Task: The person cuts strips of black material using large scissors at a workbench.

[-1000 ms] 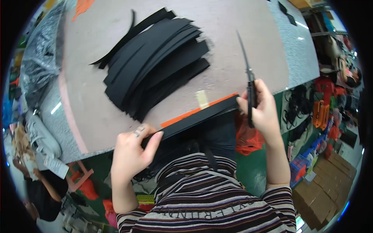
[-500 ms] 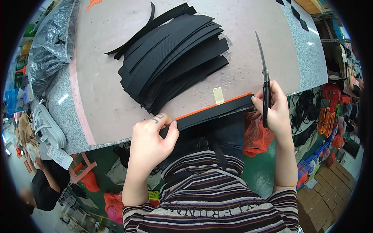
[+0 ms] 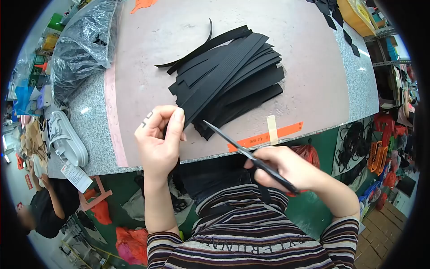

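My left hand [image 3: 160, 130] is closed, thumb against fingers, on a black elastic strip [image 3: 224, 78]. That strip appears to run from the hand up across a pile of black elastic strips [image 3: 251, 89] on the table. In my right hand [image 3: 282, 166] is a pair of scissors [image 3: 244, 151], fingers around the handles, blades pointing up and left toward the pile's lower end. Between the right hand and the pile, an orange marked strip [image 3: 291, 130] lies along the table edge under a piece of cream tape [image 3: 272, 130].
A clear plastic bag [image 3: 83, 49] and a grey slipper [image 3: 67, 139] with a tag are at the table's left. Small black pieces [image 3: 331, 13] and a yellow bin [image 3: 358, 15] stand at the far right. Another person [image 3: 53, 206] is at the lower left.
The black strip stretched between both hands along the orange strip is no longer there. My left hand has moved up-left to the pile; the right hand moved left, its scissors turned toward the pile.
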The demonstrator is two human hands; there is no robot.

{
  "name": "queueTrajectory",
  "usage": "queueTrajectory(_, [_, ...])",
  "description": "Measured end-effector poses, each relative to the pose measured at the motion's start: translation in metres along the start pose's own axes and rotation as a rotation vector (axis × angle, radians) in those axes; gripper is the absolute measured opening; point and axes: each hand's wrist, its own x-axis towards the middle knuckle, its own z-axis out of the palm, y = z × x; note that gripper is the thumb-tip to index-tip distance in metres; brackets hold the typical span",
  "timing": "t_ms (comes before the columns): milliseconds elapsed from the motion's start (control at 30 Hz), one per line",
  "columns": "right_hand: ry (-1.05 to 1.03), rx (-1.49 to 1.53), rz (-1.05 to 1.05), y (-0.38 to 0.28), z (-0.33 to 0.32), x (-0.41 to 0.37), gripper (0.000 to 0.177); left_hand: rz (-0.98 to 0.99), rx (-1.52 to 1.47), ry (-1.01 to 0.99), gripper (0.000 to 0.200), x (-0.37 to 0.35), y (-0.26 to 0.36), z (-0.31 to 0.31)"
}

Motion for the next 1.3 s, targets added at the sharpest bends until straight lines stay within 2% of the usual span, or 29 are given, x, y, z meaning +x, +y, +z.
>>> queueTrajectory(133, [0.053, 0.054, -0.114, -0.013, 0.014, 0.026, 0.036, 0.033, 0.009, -0.042, 0.004, -0.005, 0.005, 0.000])
queueTrajectory(233, [0.120, 0.037, -0.156, -0.021, 0.019, 0.037, 0.063, 0.033, -0.017, -0.047, 0.005, -0.004, 0.007, -0.001])
queueTrajectory(367, [0.190, 0.006, -0.238, -0.016, 0.026, 0.046, 0.026, -0.029, -0.086, -0.053, 0.008, -0.003, 0.005, -0.004])
queueTrajectory(400, [0.245, -0.012, -0.286, -0.010, 0.030, 0.051, 0.023, -0.046, -0.090, -0.047, 0.010, -0.001, 0.003, -0.005])
queueTrajectory(533, [0.236, 0.135, -0.161, -0.003, 0.036, 0.059, 0.021, -0.103, -0.035, -0.055, 0.012, -0.002, 0.000, -0.005])
queueTrajectory(633, [0.288, 0.257, -0.349, 0.001, 0.044, 0.043, 0.019, -0.109, 0.069, -0.158, 0.010, -0.022, 0.018, -0.006])
queueTrajectory(667, [0.255, 0.340, -0.306, -0.001, 0.042, 0.030, 0.018, -0.149, 0.059, -0.250, 0.011, -0.031, 0.031, -0.004])
queueTrajectory(700, [0.222, 0.465, -0.335, -0.002, 0.042, 0.022, 0.028, -0.190, 0.047, -0.343, 0.013, -0.037, 0.039, 0.001])
queueTrajectory(767, [0.302, 0.719, -0.537, 0.009, 0.048, 0.023, 0.036, -0.063, -0.010, -0.370, 0.017, -0.048, 0.028, 0.028])
queueTrajectory(833, [0.353, 0.789, -0.366, 0.015, 0.039, 0.007, 0.037, -0.092, -0.061, -0.414, 0.021, -0.050, 0.021, 0.043])
queueTrajectory(900, [0.391, 0.782, -0.382, 0.021, 0.035, -0.008, 0.032, -0.152, -0.155, -0.461, 0.023, -0.050, 0.020, 0.057])
queueTrajectory(933, [0.429, 0.803, -0.405, 0.026, 0.034, -0.015, 0.031, -0.178, -0.122, -0.554, 0.025, -0.049, 0.021, 0.061])
queueTrajectory(967, [0.440, 0.731, -0.378, 0.032, 0.028, -0.026, 0.033, -0.314, -0.015, -0.615, 0.022, -0.050, 0.027, 0.062])
queueTrajectory(1033, [0.623, 0.527, -0.357, 0.032, 0.007, -0.059, 0.036, 0.002, 0.347, -0.688, 0.021, -0.048, 0.025, 0.054])
queueTrajectory(1100, [0.793, 0.540, -0.450, 0.047, -0.022, -0.082, 0.037, -0.059, 0.477, -0.830, 0.027, -0.044, 0.027, 0.010])
queueTrajectory(1133, [0.827, 0.655, -0.398, 0.048, -0.033, -0.089, 0.035, -0.099, 0.426, -0.800, 0.028, -0.042, 0.034, -0.006])
queueTrajectory(1167, [0.778, 0.614, -0.346, 0.064, -0.045, -0.089, 0.034, -0.141, 0.378, -0.771, 0.029, -0.041, 0.039, -0.014])
queueTrajectory(1200, [0.816, 0.592, -0.253, 0.067, -0.044, -0.081, 0.034, -0.119, 0.281, -0.674, 0.034, -0.042, 0.038, -0.007])
queueTrajectory(1233, [0.849, 0.566, -0.164, 0.068, -0.042, -0.070, 0.035, -0.065, 0.395, -0.599, 0.026, -0.039, 0.047, 0.009])
queueTrajectory(1300, [0.853, 0.369, -0.143, 0.090, -0.045, -0.050, 0.032, -0.077, 0.600, -0.589, 0.015, -0.035, 0.034, 0.013])
